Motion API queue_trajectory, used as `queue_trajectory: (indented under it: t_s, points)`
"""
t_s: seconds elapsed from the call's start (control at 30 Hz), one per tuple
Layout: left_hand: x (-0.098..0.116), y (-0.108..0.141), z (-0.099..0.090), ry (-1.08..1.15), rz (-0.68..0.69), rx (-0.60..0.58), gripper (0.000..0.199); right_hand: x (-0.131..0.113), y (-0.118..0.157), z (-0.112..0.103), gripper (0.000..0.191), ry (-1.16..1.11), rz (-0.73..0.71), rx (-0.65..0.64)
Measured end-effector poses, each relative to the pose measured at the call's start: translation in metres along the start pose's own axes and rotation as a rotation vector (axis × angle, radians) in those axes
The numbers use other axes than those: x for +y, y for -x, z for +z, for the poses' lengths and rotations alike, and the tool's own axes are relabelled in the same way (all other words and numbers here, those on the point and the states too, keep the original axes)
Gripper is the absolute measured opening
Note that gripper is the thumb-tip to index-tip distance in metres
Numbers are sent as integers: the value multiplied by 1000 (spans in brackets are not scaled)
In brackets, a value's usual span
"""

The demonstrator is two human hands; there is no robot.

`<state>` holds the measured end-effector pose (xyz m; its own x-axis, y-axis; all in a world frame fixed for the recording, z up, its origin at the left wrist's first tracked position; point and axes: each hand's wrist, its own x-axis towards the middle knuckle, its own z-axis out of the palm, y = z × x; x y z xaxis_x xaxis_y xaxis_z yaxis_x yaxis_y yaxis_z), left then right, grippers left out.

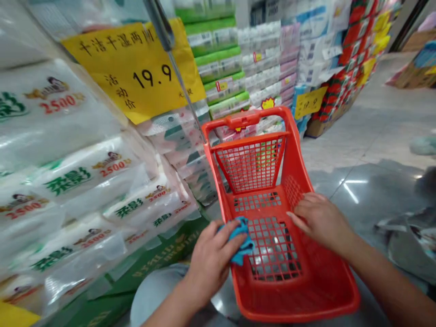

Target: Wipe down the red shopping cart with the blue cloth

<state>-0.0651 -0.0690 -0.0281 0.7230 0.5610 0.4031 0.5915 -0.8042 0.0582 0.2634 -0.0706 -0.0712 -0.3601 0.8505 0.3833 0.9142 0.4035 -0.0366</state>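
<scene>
Stacked plastic-wrapped tissue packs (68, 150) line the left side under a yellow price sign (132, 63). A red plastic shopping basket (327, 290) sits just beside them. Right hand (320, 222), half open and gripping nothing, rests on the side mesh, steadying the basket. Left hand (209, 261), closed, bunches a blue cloth (240, 240) against the floor mesh.

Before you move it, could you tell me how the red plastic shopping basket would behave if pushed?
The red plastic shopping basket probably feels light for its size: its walls and floor are open mesh. It looks stiff, keeping its shape under the right hand. Its tall handle end might make it tip.
</scene>
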Motion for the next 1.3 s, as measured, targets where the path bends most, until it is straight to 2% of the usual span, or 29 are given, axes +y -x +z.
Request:
queue_trajectory:
  t_s: [0.07,0.1,0.17,0.23,0.33,0.4,0.47,0.57,0.63,0.7,0.77,0.8,0.9,0.97,1.17,1.23,1.3]
  points:
    - [3,4,6,-6,81,-13,37,6,9,10,30,46,99,113]
    - [2,4,9,-13,81,7,38,10,14,16,36,72,176,156]
    - [-6,-3,16,-9,13,103,37,16,21,29,56,80,330,190]
    - [-12,-10,22,32,-90,216,35,22,26,42,70,31,411,157]
    - [-6,-7,30,72,-128,283,32,28,31,52,83,-38,396,115]
    - [-1,-1,33,62,-85,257,34,33,33,53,86,-49,371,106]
    - [-7,-5,36,47,-72,234,37,37,36,52,85,-50,362,79]
    - [-44,-37,40,31,-164,261,39,42,38,50,77,-71,336,22]
    - [-76,-66,43,50,-279,312,43,43,37,51,69,-100,311,4]
    - [-97,-88,44,86,-399,373,52,44,35,52,62,-123,298,2]
    - [-99,-94,44,112,-455,405,56,44,34,53,58,-132,301,4]
    - [-94,-93,44,116,-440,386,56,45,35,53,57,-137,305,4]
    - [-75,-82,41,74,-315,224,49,49,39,53,57,-173,306,9]
    - [-76,-85,38,27,-290,164,49,52,42,53,57,-202,295,2]
    - [-133,-129,37,-36,-484,410,54,54,41,52,53,-252,307,-8]
    - [-134,-129,42,-39,-482,427,55,53,40,52,53,-259,314,-4]
    - [-124,-117,47,-34,-423,402,55,56,38,52,52,-259,304,-13]
